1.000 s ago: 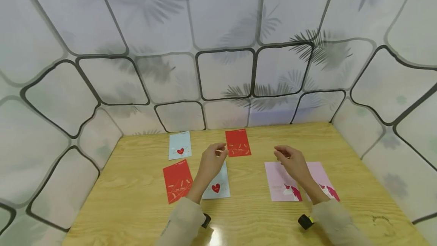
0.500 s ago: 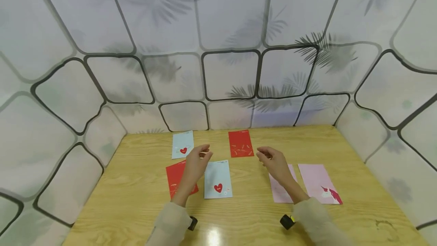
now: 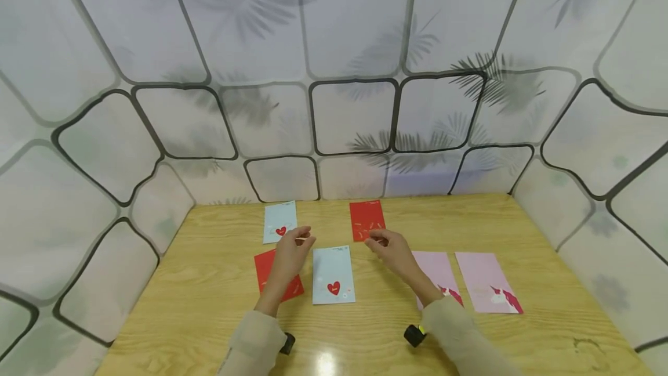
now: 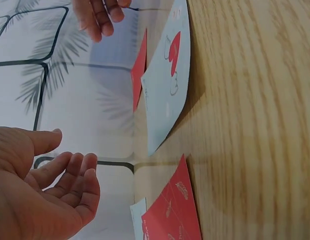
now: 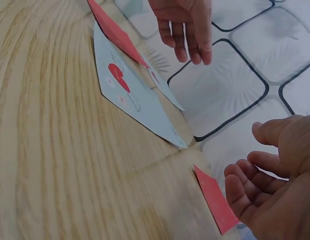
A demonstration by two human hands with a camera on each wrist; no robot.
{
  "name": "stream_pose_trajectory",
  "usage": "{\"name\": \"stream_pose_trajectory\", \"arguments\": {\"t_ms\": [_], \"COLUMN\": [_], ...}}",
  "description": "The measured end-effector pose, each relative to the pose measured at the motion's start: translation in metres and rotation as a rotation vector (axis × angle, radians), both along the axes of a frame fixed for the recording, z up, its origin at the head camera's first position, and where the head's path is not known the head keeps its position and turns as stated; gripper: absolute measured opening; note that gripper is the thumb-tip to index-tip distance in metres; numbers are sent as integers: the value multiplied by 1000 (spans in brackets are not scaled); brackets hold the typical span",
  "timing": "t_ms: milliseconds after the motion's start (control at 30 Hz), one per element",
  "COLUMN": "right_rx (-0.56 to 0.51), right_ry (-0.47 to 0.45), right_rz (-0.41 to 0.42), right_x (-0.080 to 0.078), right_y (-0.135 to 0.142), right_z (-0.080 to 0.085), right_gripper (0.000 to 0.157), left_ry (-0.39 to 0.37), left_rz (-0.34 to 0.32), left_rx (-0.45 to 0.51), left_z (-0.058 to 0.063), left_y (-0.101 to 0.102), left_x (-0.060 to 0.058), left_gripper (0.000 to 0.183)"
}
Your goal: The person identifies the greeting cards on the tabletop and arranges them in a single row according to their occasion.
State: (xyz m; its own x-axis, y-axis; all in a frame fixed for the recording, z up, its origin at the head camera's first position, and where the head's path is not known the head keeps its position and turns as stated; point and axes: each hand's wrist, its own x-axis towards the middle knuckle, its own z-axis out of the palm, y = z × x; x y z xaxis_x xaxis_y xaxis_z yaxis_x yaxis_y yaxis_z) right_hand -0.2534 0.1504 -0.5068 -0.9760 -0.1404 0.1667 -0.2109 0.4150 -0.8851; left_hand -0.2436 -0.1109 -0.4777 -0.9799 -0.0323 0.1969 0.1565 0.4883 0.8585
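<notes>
My left hand [image 3: 292,253] hovers over the front red card [image 3: 264,264], partly covering it, fingers loosely bent and holding nothing. Right of it lies a light blue card [image 3: 334,268] with a red heart. My right hand [image 3: 392,253] is in the air near the lower edge of the back red card [image 3: 366,218], also without anything in its grasp. In the left wrist view, the left hand [image 4: 50,187] shows relaxed fingers with a gap to the thumb. The right wrist view shows the right hand [image 5: 272,180] posed likewise, above the table.
Two pink unicorn cards, one partly behind the right forearm [image 3: 430,263] and one farther right [image 3: 482,277], lie on the wooden table [image 3: 553,306]. Another light blue card [image 3: 279,216] lies at the back left. A patterned cloth [image 3: 349,115] encloses the back and sides.
My left hand has shifted left, from over the front blue card to over the front red one. My right hand has moved left from the pink cards towards the back red card. No card has moved.
</notes>
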Motion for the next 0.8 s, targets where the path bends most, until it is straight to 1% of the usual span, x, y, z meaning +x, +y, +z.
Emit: {"name": "stream_pose_trajectory", "arguments": {"t_ms": [67,267,467,567,667,800], "right_rx": [24,39,62,91,108,127], "right_ry": [13,31,25,24,10,-6], "right_rz": [-7,-37,-38,-27,-9,8], "right_x": [-2,-7,-12,-13,-14,-14], "right_y": [-5,-17,-26,-29,-33,-37], "right_z": [-4,-12,-16,-18,-22,-26], "right_gripper": [36,31,25,23,25,31], "left_ry": [-7,-47,-120,-142,-157,-199], "left_rz": [4,4,-4,-16,-27,-27], "left_rx": [-11,-27,-47,-59,-77,-106], "left_z": [-1,-7,-16,-19,-21,-22], "left_y": [0,-1,-1,0,2,4], "left_x": [-1,-5,-8,-10,-12,-15], "left_gripper": [32,34,36,38,39,41]}}
